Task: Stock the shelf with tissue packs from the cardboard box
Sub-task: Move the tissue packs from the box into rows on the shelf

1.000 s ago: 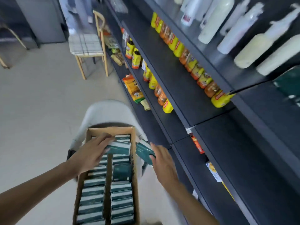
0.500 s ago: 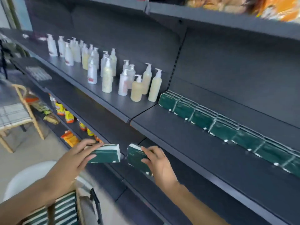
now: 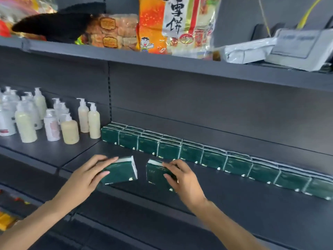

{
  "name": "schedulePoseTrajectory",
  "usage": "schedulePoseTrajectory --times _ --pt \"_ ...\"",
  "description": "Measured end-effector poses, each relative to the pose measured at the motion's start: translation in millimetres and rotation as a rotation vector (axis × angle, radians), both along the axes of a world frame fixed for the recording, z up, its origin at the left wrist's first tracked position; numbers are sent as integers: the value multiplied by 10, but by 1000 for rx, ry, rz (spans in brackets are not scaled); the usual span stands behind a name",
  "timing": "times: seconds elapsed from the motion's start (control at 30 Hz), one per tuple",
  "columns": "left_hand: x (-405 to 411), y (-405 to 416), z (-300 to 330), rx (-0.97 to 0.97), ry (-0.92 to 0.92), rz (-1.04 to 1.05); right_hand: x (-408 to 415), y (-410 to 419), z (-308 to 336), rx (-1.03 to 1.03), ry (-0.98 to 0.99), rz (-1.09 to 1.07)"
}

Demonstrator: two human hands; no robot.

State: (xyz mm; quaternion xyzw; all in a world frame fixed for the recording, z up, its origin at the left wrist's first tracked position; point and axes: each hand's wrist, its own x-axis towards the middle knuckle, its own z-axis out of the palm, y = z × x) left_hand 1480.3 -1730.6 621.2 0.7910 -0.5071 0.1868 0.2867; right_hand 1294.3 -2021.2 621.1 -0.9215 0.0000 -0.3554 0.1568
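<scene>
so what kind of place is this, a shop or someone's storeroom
Most likely a small shop. Dark grey metal shelving holds a neat row of dark green tissue packs, a group of white and cream pump bottles, and orange snack bags on the shelf above.

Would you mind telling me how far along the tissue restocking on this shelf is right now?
Done: a row of green tissue packs already lines the back of the shelf. In hand: the left hand holds one pack and the right hand another, both over the shelf's front. Left: setting these two down; the bare shelf in front has room for more.
</scene>
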Motion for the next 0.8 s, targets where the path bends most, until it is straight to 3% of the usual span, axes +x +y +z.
schedulePoseTrajectory --times 0.4,0.8 --pt "-239 -1850 229 24 12 -227 -1019 -1150 -25 0 -11 -289" --pt "-1 -3126 8 30 -81 -377 -1532 -1345 -90 16 -62 -505"
